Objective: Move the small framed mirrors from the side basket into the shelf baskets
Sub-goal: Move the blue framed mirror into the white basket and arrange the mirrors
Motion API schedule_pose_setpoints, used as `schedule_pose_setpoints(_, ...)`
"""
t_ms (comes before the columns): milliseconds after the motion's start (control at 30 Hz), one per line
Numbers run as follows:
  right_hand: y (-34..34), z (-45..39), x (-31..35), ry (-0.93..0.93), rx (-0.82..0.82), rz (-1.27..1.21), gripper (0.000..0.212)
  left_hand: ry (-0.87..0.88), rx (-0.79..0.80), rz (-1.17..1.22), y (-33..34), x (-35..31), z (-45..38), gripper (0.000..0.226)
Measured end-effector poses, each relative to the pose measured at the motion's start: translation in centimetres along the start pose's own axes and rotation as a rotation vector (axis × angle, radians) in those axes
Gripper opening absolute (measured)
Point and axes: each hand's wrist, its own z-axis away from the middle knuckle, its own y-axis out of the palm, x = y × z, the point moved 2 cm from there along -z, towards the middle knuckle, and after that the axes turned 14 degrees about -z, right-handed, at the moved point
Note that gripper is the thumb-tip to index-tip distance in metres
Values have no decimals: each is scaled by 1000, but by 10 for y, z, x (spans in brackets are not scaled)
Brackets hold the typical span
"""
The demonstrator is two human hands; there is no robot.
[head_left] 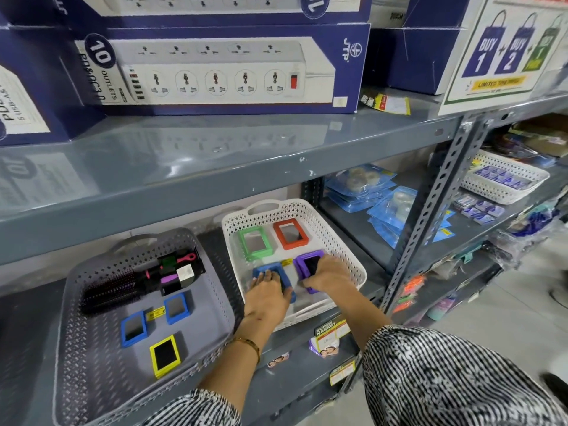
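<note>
At frame centre, our left hand (pixel 266 289) clasps a blue mirror (pixel 274 276), our right hand (pixel 326 276) a purple mirror (pixel 308 265): light, rigid, breakable, best held by their frames.

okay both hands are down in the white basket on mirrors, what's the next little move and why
Probably let go and lift both hands out. The left hand rests on the blue mirror and the right hand holds the purple mirror, both low in the white basket, in front of the green mirror and orange mirror. They look placed.
</note>
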Motion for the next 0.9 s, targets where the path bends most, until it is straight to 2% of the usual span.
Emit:
schedule_pose_setpoints(167, 4, -3, 1, -23, 3, 89, 102, -6, 15, -15, 2, -1, 0, 56)
schedule_pose_setpoints(600, 2, -3, -1, -69, 2, 60, 87, -2, -7, 0, 1, 0, 1, 48)
schedule_pose_setpoints(900, 1, 1, 0, -87, 2, 70, 88, -6, -27, -5, 0, -1, 2, 45)
